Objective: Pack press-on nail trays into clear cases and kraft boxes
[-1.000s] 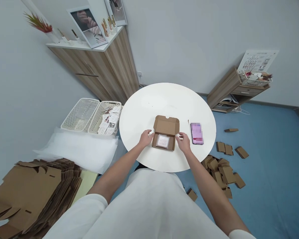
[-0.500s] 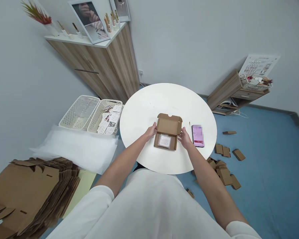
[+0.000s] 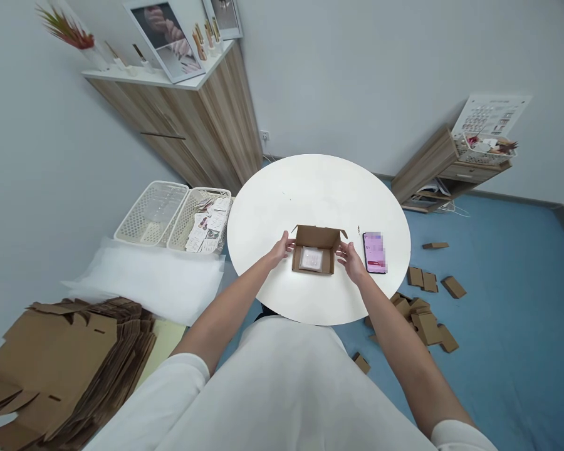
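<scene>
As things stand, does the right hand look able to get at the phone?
Probably yes: the phone lies on the white table just outward of the right hand, with nothing visible standing between them. The cardboard box is on the hand's other side.

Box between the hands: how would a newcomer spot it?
Find the white table. On it, between the left hand and right hand, sits a brown box. Unlike the floor boxes, it has its lid raised, showing a pale packet inside.
</scene>
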### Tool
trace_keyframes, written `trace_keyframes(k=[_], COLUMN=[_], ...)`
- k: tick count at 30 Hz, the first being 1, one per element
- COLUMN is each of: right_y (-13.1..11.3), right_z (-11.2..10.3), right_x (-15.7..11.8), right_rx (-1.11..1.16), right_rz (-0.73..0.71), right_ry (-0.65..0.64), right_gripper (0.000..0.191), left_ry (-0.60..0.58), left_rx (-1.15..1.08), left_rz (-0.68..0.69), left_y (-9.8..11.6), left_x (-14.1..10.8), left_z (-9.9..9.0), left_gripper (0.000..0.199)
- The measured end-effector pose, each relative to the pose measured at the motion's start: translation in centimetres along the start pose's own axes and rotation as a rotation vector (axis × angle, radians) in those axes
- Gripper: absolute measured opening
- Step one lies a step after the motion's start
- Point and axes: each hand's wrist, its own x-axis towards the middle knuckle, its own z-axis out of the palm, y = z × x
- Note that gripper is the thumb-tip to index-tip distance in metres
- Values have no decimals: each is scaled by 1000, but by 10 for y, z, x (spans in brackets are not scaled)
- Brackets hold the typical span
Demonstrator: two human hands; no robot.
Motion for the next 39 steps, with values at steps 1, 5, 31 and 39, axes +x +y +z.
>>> trace_keyframes(k=[1,5,31,39], right_y=[2,5,36,55], right_z=[0,-1,-2,4], right_x=[-1,-6,-30,-33], right_rx=[8,-14,-673,-754], right_rz=[7,45,99,83], right_ry=[-4,-38,109,142], right_gripper=[62,67,49,43], left_ry=[-10,-29,174,276], left_rx=[-17,-60,472,612], left_rz=[-6,-52,-136,-101], left_y=[-1,-5,-43,-55], left_x=[-1,-7,-37,-36], left_z=[0,-1,23,38], left_gripper=[78,79,66,60])
